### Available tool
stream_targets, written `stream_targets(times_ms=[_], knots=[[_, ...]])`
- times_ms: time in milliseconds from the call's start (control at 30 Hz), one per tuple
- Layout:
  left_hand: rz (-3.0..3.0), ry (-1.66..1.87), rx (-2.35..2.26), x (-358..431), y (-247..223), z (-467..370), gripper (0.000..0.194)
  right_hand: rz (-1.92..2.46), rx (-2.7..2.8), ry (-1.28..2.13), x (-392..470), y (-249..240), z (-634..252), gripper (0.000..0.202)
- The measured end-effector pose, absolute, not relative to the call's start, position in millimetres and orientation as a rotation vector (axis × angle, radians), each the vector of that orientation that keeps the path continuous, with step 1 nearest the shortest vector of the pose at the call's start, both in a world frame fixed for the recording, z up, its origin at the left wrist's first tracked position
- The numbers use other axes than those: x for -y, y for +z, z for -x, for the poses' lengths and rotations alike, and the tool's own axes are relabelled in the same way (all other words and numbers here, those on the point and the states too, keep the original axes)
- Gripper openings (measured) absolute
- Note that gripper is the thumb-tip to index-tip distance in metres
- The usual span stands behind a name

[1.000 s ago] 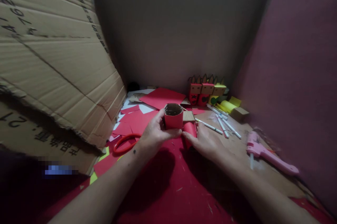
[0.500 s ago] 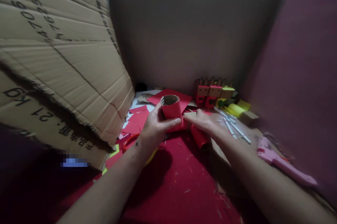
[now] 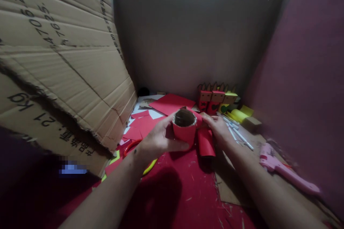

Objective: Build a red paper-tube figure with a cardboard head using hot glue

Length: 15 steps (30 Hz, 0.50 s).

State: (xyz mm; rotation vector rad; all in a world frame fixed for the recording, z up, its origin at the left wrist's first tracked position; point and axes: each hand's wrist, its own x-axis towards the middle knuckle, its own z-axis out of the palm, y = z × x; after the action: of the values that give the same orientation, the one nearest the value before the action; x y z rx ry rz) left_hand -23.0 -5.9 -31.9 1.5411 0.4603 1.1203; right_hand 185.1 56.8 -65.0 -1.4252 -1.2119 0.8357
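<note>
My left hand is wrapped round a red paper-covered cardboard tube, its open end tilted up towards me and its inside bare cardboard. At the tube's right, my right hand has its fingers closed on the end of a small red piece that reaches to the tube. Part of that piece is hidden behind the tube. A second red roll lies just below my right hand on the dark red surface.
Red sheets and scissors with red and yellow handles lie left. Finished-looking red and yellow figures, a yellow roll, white pens and a pink glue gun are right. Cardboard stands at left.
The held tube has come nearer and lower, with its opening turned more towards me. My right hand has shifted slightly right, and the view has moved a little.
</note>
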Motion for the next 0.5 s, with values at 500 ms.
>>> stream_targets(times_ms=[500], knots=[[-1.707,0.87,-0.54,-2.7,-59.4,10.7,0.042,0.878,0.78,1.026,-58.1,-68.3,-200.2,0.052]])
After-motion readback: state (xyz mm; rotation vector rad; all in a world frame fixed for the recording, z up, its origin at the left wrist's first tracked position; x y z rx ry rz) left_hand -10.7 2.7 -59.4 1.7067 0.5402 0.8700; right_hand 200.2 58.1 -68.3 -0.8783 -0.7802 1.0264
